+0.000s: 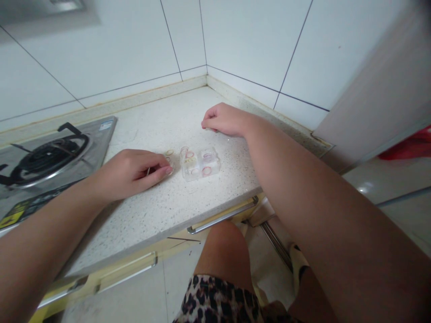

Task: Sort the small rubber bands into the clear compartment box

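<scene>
A small clear plastic box [200,163] with compartments holding little red and yellowish rings lies on the speckled white countertop [161,202]. My left hand [133,172] rests on the counter just left of the box, its fingers pinched on a small thin thing I cannot make out. Two loose rings [169,153] lie by its fingertips. My right hand [224,119] is curled, knuckles up, on the counter behind the box, fingertips pressed down; what they hold, if anything, is hidden.
A gas stove [47,157] with a black burner grate is set into the counter at the left. White tiled walls meet in a corner behind. Drawer handles [222,217] run under the counter's front edge. My knee [224,251] shows below.
</scene>
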Action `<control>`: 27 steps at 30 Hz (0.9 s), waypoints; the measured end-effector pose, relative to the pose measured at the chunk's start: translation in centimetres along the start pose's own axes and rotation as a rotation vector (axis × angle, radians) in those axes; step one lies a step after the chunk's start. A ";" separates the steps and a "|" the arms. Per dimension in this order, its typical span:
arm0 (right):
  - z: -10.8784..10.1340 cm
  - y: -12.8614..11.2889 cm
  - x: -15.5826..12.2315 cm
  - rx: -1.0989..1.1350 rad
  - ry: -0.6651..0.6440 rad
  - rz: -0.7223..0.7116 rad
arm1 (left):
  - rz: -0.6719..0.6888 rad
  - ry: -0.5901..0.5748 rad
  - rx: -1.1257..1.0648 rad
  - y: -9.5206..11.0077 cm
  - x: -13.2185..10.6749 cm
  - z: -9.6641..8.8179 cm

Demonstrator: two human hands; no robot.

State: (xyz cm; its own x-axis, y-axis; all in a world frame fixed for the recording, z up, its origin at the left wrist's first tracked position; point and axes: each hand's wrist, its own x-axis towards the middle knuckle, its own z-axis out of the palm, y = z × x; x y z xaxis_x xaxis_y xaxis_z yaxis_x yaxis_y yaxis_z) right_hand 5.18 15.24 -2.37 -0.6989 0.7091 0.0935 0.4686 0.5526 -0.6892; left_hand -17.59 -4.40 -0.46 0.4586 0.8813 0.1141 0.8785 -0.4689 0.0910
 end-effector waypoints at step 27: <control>-0.1 -0.6 -0.4 -0.036 -0.012 0.019 | 0.039 -0.023 0.008 0.5 0.0 -0.1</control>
State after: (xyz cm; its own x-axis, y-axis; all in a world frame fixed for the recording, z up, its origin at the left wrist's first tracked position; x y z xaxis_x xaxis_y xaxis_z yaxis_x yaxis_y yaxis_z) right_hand 5.28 14.66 -1.89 -0.6957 0.7147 0.0719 0.5010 0.5546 -0.6644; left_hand -17.18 -4.58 -0.31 0.4951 0.8637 0.0946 0.8611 -0.5023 0.0788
